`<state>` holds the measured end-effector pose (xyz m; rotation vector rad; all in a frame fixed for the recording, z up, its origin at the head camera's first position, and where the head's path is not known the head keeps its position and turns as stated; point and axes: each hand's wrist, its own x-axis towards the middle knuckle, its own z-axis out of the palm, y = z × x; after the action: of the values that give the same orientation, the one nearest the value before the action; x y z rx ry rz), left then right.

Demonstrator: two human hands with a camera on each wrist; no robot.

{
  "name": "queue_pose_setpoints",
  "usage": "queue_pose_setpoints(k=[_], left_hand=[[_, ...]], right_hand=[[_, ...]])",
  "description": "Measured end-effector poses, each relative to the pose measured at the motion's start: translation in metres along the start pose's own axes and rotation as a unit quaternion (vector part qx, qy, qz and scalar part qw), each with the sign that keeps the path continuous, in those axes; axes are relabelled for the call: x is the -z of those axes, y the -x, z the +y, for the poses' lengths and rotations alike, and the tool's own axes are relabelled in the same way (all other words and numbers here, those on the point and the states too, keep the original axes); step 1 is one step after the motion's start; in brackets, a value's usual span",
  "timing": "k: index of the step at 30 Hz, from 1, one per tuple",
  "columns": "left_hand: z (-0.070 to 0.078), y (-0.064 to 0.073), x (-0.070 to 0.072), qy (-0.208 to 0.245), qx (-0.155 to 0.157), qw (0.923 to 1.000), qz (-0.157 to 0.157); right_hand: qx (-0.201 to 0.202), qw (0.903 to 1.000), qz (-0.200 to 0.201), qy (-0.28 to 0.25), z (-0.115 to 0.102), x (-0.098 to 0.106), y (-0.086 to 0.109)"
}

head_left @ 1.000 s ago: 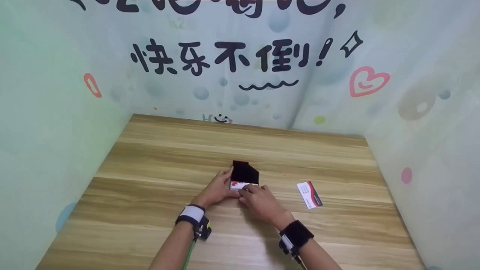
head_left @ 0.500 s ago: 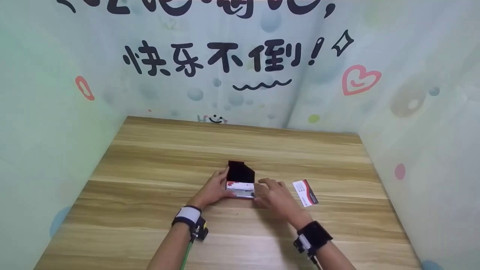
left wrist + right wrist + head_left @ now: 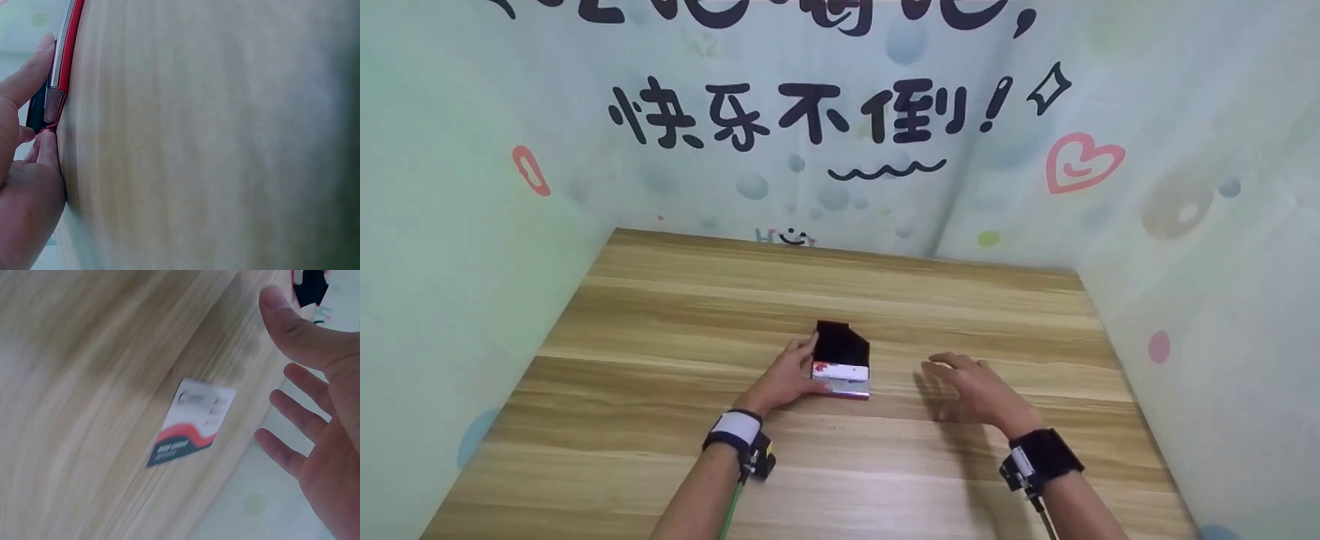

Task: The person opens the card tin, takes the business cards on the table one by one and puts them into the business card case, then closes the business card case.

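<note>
An opened business card holder (image 3: pixel 841 360) lies on the wooden table, its black lid raised at the far side. A white card with red print (image 3: pixel 840 371) shows in its silver tray. My left hand (image 3: pixel 781 381) holds the holder's left side; in the left wrist view the thumb (image 3: pixel 35 70) presses its metal part while fingers touch the red cover (image 3: pixel 68 53) near the fold. My right hand (image 3: pixel 979 390) hovers to the right with spread fingers, holding nothing. Below it, in the right wrist view, lies a white, red and dark grey business card (image 3: pixel 194 419), hidden by the hand in the head view.
The wooden table (image 3: pixel 697 300) is bordered by a printed curtain (image 3: pixel 840 195) at the back and by similar pale walls on both sides. Each wrist wears a strapped camera with a cable.
My right hand has left the card in the holder and moved right, over the loose business card. My left hand stays on the holder. The view shifted slightly.
</note>
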<state>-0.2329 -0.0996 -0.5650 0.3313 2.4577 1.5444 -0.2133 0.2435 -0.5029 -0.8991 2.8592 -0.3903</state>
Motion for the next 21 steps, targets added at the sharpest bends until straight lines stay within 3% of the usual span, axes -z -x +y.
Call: queue_pose_setpoints(k=[6,13,21], left_hand=[[0.0,0.001,0.0,-0.011,0.002,0.9999,0.006],[-0.001,0.0,0.002,-0.024,-0.01,0.9996,0.006],[0.001,0.002,0.002,-0.021,0.016,0.9997,0.001]], right_hand=[[-0.042,0.9984,-0.037,0.009,0.019,0.01,0.01],[-0.046,0.9981,-0.039,0.016,0.032,0.013,0.009],[-0.049,0.9979,-0.04,0.016,0.04,0.009,0.007]])
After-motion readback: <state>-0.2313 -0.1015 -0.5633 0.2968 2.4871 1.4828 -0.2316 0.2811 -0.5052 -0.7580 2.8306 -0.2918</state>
